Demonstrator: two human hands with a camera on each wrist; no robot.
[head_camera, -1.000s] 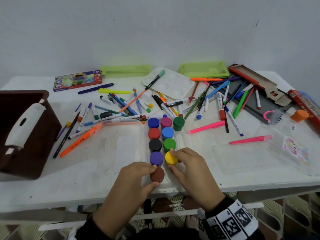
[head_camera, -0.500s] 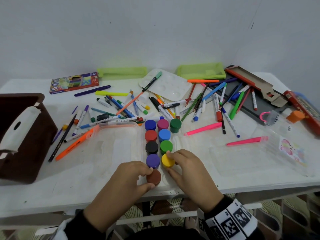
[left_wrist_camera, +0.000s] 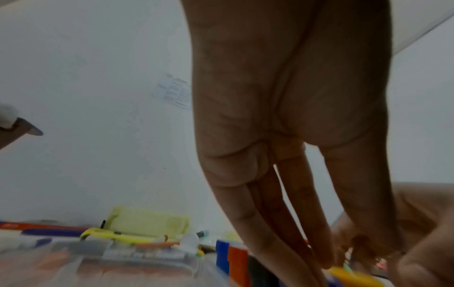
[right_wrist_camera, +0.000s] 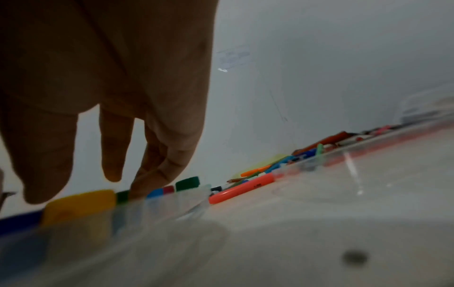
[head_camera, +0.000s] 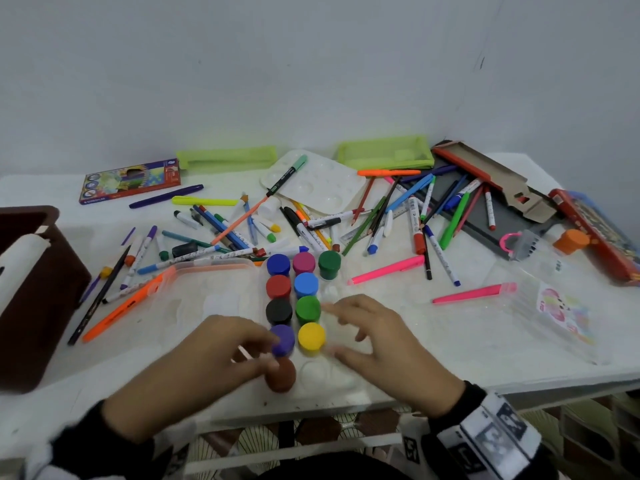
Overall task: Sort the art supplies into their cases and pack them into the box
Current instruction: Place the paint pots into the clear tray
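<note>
Both hands hovered low over the clear paint tray (head_camera: 332, 379) at the table's (head_camera: 450, 344) near edge, and neither gripped anything. Left hand (head_camera: 221, 344) was blurred in the head view, its fingers loosely extended toward the purple pot (head_camera: 282, 339) and the brown pot (head_camera: 281, 374); whether the fingertips touched either pot could not be told. Right hand (head_camera: 377, 341) was spread and relaxed just beside the yellow pot (head_camera: 311, 336), apart from it. The likeliest slip from here seemed to be a knock: the pots stood close in two rows, and a sweeping finger could tip one or push it out of its well. The tray also sat right at the table edge, so a careless nudge toward the person might slide it off. Its hinged lid (head_camera: 207, 289) lay open to the left and would probably not close if the brown pot sat proud. The pots were short cylinders with flat coloured caps: blue (head_camera: 278, 264), red (head_camera: 278, 286) and black (head_camera: 279, 310) in the left row, magenta (head_camera: 304, 262), light blue (head_camera: 306, 285) and green (head_camera: 307, 309) in the right, with a dark green one (head_camera: 329, 263) just outside the rows. Loose pens (head_camera: 388, 270) littered the table behind, and the brown box (head_camera: 38, 299) waited at far left, well apart from the tray.
</note>
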